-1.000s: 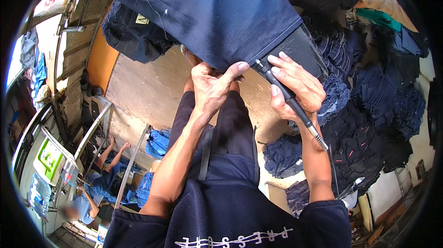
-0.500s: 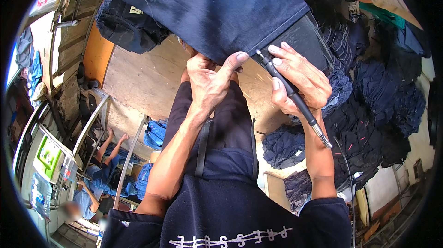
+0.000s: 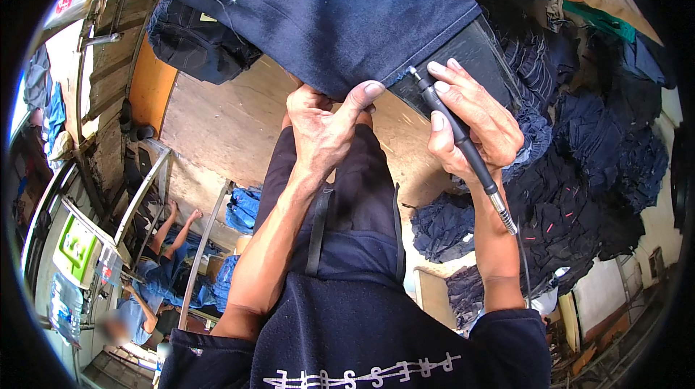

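A dark blue denim garment is stretched over a flat black board, its stitched hem running diagonally across the board. My left hand is closed on the garment's near edge, thumb on top and fingers tucked beneath. In my right hand is a slim black rotary tool handpiece, held like a pen. Its small metal tip meets the hem edge, where a bit of lighter blue fuzz shows. A thin cable trails from the handpiece's spring end toward me.
Dark garments lie in a large heap on the right. A folded dark garment sits at the far left, above a wooden floor. Metal frames stand at left, with another person sitting beyond them among blue denim.
The handpiece tip has shifted slightly away from me and to the right along the hem. Lighter fuzz now shows there. The garment has slid a little left.
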{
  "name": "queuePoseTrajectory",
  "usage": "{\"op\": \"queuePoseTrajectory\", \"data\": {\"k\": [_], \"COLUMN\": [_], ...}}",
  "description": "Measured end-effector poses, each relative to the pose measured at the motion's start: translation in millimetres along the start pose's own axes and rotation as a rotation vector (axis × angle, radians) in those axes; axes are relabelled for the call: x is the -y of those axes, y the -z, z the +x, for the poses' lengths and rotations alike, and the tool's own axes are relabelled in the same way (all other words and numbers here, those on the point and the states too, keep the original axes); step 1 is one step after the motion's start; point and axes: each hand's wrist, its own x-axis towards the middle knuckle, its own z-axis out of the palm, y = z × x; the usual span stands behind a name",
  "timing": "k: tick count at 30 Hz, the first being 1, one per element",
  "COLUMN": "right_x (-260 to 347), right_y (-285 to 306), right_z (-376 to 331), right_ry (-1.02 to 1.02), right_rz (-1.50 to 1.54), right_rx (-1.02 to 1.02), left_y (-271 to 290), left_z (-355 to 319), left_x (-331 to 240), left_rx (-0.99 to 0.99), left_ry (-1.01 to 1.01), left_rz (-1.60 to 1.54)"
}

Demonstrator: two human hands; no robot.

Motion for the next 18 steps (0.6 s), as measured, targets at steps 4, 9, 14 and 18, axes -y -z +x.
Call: {"op": "queuePoseTrajectory", "data": {"k": [4, 9, 14, 18], "right_x": [-0.4, -0.4, -2.6, -1.9], "right_y": [-0.4, -0.2, 0.3, 1.3], "right_z": [0.2, 0.7, -0.6, -2.7], "right_ry": [-0.002, -0.028, -0.046, -0.096], "right_rz": [-0.010, -0.022, -0.019, -0.039], "right_rx": [-0.025, -0.044, -0.061, -0.077], "left_y": [1.4, 2.3, 6.8, 14.2], "left_z": [0.0, 2.2, 1.9, 4.3], "left_x": [-0.3, 0.5, 3.8, 11.6], "left_rx": [0.001, 0.014, 0.039, 0.062], "left_ry": [-0.003, -0.014, 0.025, -0.031], "left_rz": [0.031, 0.043, 0.080, 0.118]}}
